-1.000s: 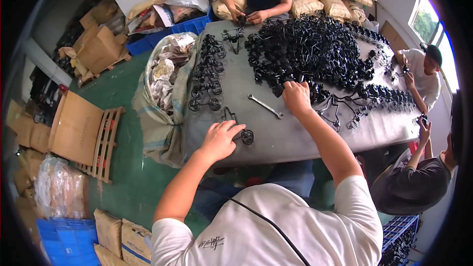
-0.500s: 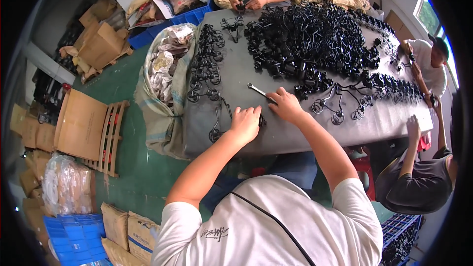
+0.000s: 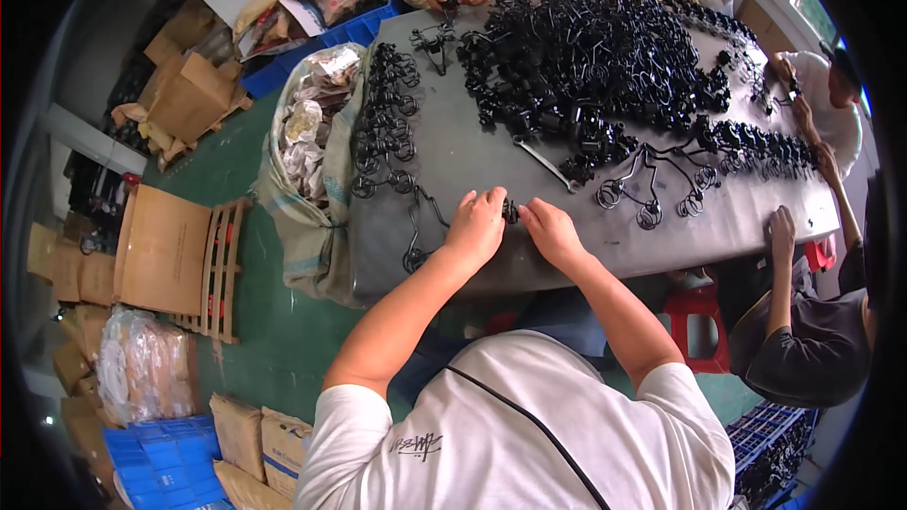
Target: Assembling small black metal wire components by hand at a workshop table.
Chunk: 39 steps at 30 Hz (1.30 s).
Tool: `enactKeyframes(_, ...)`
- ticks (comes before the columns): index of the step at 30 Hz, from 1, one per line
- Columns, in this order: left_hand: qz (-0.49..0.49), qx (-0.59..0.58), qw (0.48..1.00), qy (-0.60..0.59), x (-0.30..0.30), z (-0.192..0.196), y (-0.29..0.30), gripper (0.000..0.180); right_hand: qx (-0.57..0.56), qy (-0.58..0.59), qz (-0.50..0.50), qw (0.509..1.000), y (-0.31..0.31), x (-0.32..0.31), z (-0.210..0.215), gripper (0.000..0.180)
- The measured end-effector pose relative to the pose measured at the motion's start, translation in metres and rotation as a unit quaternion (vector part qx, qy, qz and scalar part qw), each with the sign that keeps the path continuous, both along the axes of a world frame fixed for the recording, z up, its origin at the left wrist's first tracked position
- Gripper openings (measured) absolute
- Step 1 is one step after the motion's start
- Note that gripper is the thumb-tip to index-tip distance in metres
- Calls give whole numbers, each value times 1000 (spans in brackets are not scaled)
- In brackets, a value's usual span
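Near the front edge of the table, my left hand [image 3: 477, 225] is closed around a black wire-legged part [image 3: 414, 227]. Its bent legs with looped ends stick out to the left, and its dark clamp-like end shows between my hands. My right hand [image 3: 553, 229] has its fingers drawn together against that end; my fingers hide most of the contact. Beyond my right hand a silver wrench [image 3: 545, 163] lies on the grey tabletop [image 3: 463, 151], touched by neither hand, its lower end close to the black parts.
A large heap of black parts [image 3: 586, 66] covers the table's far middle. Rows of similar pieces stand at the left [image 3: 385, 113] and right [image 3: 756, 144]. A stuffed sack [image 3: 312, 151] leans by the left edge. Co-workers sit at the far side and right. A red stool [image 3: 694, 326] stands below.
My right hand has let go of the wrench, which now lies farther off by the heap. That hand has come back toward my left hand and the wire-legged part. The whole view has shifted slightly.
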<state>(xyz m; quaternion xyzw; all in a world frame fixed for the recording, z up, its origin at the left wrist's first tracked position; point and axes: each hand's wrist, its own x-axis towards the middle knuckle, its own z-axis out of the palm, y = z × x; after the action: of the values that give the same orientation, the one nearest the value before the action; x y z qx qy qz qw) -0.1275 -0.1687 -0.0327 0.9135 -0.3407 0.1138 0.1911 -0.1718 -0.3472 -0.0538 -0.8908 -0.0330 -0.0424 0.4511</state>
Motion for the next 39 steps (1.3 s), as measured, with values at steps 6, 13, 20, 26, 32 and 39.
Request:
enactKeyframes(6, -4, -32, 998, 48, 1, 7, -11, 37, 38, 49, 13, 998, -14, 3, 6, 31)
enactKeyframes(13, -49, -43, 992, 109, 5, 3, -19, 37, 21, -112, 57, 992, -34, -11, 13, 17)
enactKeyframes(20, -37, -14, 997, 67, 3, -3, -30, 36, -65, -54, 39, 996, -40, -7, -4, 17)
enactKeyframes(26, -5, 18, 999, 49, 2, -7, -32, 40, 70, -67, -24, 995, -35, -15, 4, 12)
enactKeyframes(32, -5, 17, 1000, 24, 3, -8, -34, 38, 48, -161, 21, 986, -34, -9, 0, 12)
enactKeyframes(39, 6, 26, 1000, 9, 3, -8, -35, 38, -5, -122, -7, 992, -37, -6, -11, 14)
